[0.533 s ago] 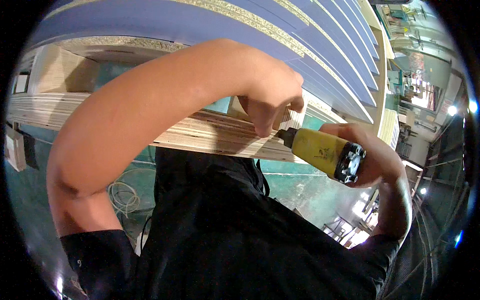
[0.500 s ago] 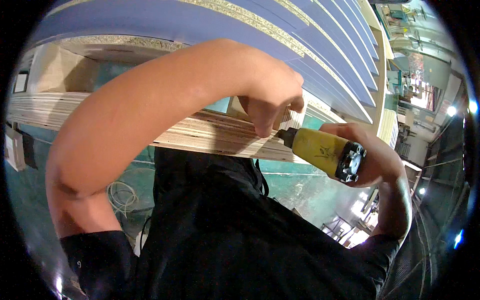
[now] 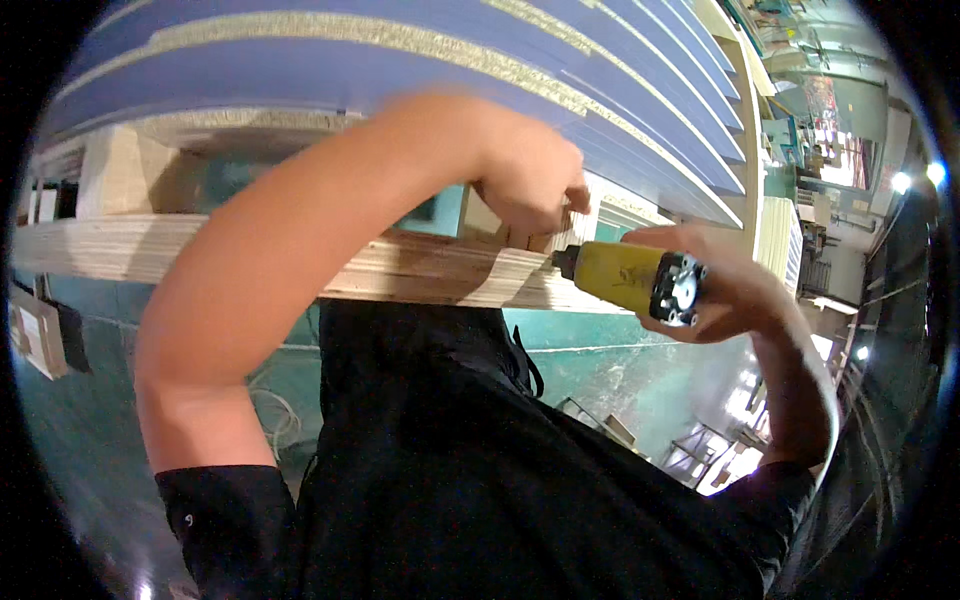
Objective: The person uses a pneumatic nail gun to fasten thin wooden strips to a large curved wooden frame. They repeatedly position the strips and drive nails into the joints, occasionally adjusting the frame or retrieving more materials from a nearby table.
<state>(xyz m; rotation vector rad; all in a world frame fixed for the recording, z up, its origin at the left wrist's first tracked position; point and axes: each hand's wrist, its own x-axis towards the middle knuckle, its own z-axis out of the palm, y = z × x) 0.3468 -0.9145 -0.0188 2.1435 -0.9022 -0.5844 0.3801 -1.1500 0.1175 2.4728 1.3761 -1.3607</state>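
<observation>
Both hands raised, left hand fisted, right hand gripping yellow driver

Yellow power driver with black, silver-vented rear end, pale layered plywood board with striped tan edge, blue-faced panels with speckled beige chipboard edges, black shirt, teal-green floor, white cable loops.

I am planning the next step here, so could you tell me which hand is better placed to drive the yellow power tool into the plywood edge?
The right hand, probably: it already grips the yellow power tool, whose nose meets the plywood board edge. The left hand is closed at the tool's tip, steadying there.
</observation>
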